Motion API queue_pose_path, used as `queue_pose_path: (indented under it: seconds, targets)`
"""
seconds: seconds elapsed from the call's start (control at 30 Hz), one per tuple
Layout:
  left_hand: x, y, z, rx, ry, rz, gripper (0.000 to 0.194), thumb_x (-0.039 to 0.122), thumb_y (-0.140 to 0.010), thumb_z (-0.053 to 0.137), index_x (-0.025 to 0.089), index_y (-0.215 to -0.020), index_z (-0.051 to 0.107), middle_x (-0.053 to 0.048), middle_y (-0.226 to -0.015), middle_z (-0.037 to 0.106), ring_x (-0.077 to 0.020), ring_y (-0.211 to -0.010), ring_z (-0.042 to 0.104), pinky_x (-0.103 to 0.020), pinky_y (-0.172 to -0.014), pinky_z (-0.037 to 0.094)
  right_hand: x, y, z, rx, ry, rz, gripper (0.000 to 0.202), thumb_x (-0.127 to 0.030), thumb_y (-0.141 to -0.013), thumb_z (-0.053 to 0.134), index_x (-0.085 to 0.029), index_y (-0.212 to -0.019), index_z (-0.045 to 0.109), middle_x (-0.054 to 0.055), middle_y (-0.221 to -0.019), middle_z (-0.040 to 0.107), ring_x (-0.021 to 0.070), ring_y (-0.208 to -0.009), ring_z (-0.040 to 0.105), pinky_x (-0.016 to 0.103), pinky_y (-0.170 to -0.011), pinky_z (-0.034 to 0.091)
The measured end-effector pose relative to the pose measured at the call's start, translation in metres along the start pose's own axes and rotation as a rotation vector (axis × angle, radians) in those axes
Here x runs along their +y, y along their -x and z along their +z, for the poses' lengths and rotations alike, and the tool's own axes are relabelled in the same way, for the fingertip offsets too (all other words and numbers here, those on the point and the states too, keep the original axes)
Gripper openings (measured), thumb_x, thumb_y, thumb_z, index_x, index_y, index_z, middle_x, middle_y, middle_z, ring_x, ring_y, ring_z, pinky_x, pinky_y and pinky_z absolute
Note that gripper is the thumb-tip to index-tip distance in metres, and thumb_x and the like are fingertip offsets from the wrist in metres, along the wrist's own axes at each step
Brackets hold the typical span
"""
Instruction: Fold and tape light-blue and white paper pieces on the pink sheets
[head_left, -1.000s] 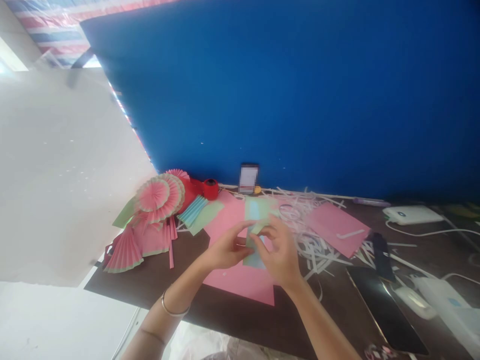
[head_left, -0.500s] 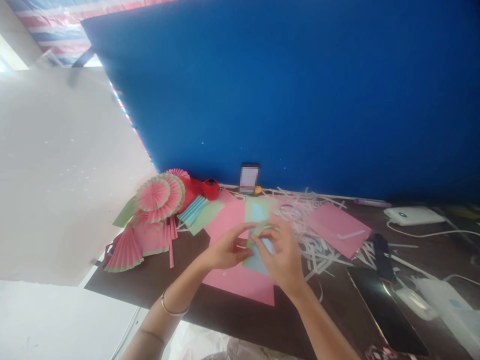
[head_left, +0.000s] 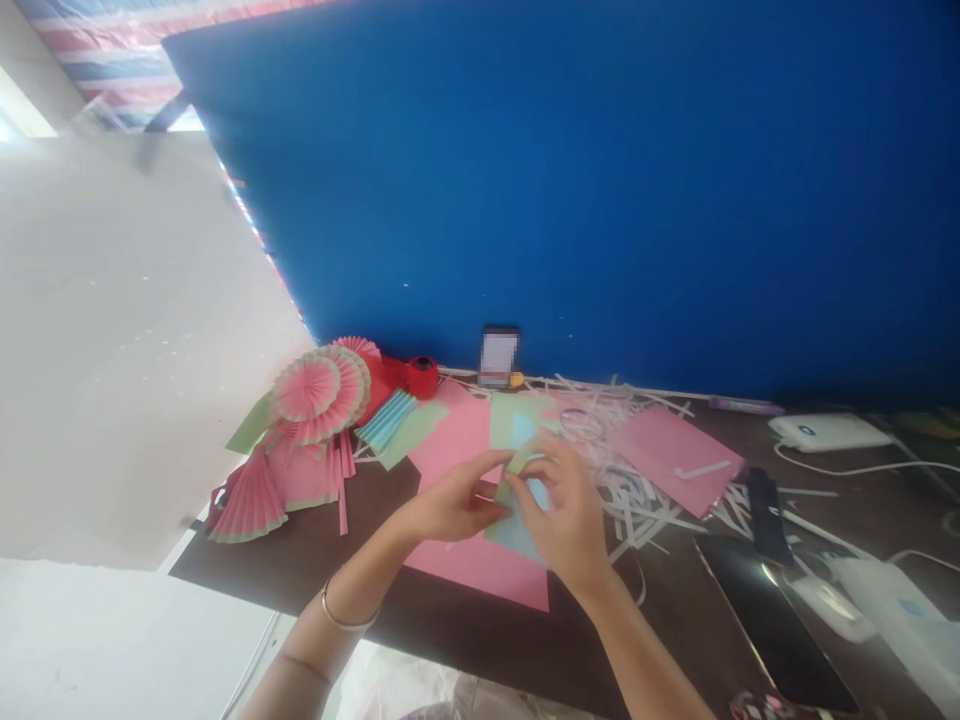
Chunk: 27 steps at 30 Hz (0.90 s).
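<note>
My left hand [head_left: 463,495] and my right hand [head_left: 559,500] face each other over the middle of the table. Between them is a small green and light blue paper [head_left: 512,475], its upper part bent, with the fingertips of both hands closed on its edges. Beneath the hands lie pink sheets [head_left: 480,570] and a green sheet [head_left: 504,415] with a pale blue patch. A bracelet circles my left wrist. The palm side of my right hand is partly hidden.
Pink and green pleated fans [head_left: 307,390], a blue pleated strip [head_left: 386,420] and a red tape dispenser [head_left: 421,377] lie left. White paper strips [head_left: 637,510], a pink sheet [head_left: 675,455], a phone [head_left: 772,620] and a power bank [head_left: 829,432] are on the right. A blue panel [head_left: 562,200] stands behind.
The small paper has tilted between my fingers, and its green part shows more clearly. Both hands have shifted only slightly.
</note>
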<state>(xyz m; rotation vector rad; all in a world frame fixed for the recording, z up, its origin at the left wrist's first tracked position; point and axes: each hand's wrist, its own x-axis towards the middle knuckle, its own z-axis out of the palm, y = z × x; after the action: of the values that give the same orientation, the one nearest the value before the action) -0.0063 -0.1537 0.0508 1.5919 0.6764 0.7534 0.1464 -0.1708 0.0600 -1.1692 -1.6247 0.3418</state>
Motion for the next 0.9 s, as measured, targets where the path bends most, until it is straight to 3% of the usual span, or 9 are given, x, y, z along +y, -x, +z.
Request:
queue_pose_path:
  seconds: [0.13,0.3,0.53,0.67,0.9]
  targets:
    - [-0.001,0.001,-0.002,-0.023,0.026,-0.001,0.062,0.012,-0.078,0.057,0.028,-0.134,0.035,-0.014,-0.129,0.042,-0.0187,-0.093,0.061,-0.024,-0.064,0.052,0.005,0.003,0.001,0.007,0.012,-0.023,0.047,-0.019,-0.080,0.057,-0.028,-0.123,0.042,-0.001,-0.076,0.059,0.0174,-0.074,0.063,0.036,-0.073,0.053]
    - [-0.009,-0.001,0.001,0.014,0.129,0.037,0.054,0.021,-0.080,0.060,0.027,-0.130,0.042,-0.013,-0.128,0.043,-0.0153,-0.086,0.062,-0.021,-0.061,0.051,0.009,0.007,0.003,0.009,-0.004,0.005,0.045,-0.021,-0.081,0.056,-0.027,-0.125,0.043,0.001,-0.082,0.059,0.0171,-0.071,0.062,0.037,-0.072,0.054]
    - [-0.009,-0.007,0.004,0.090,0.271,0.093,0.038,0.028,-0.083,0.058,0.024,-0.120,0.052,-0.011,-0.124,0.050,-0.0190,-0.099,0.059,-0.033,-0.084,0.049,0.008,0.008,0.000,0.037,-0.035,0.040,0.045,-0.020,-0.079,0.060,-0.026,-0.121,0.045,0.001,-0.084,0.060,0.0172,-0.073,0.064,0.035,-0.070,0.054]
    - [-0.010,-0.007,0.004,0.078,0.269,0.065,0.040,0.027,-0.083,0.058,0.022,-0.121,0.051,-0.012,-0.123,0.050,-0.0206,-0.097,0.061,-0.030,-0.077,0.050,0.009,0.008,-0.001,0.036,-0.063,0.064,0.044,-0.021,-0.078,0.061,-0.026,-0.119,0.046,0.002,-0.085,0.061,0.0179,-0.075,0.064,0.036,-0.070,0.054]
    - [-0.008,-0.006,0.006,0.091,0.218,0.043,0.043,0.030,-0.080,0.060,0.021,-0.121,0.049,-0.011,-0.108,0.055,-0.0135,-0.076,0.062,-0.022,-0.060,0.047,0.007,0.007,-0.001,0.022,-0.022,0.027,0.038,-0.020,-0.079,0.060,-0.027,-0.115,0.048,0.003,-0.085,0.061,0.0177,-0.074,0.064,0.033,-0.065,0.055]
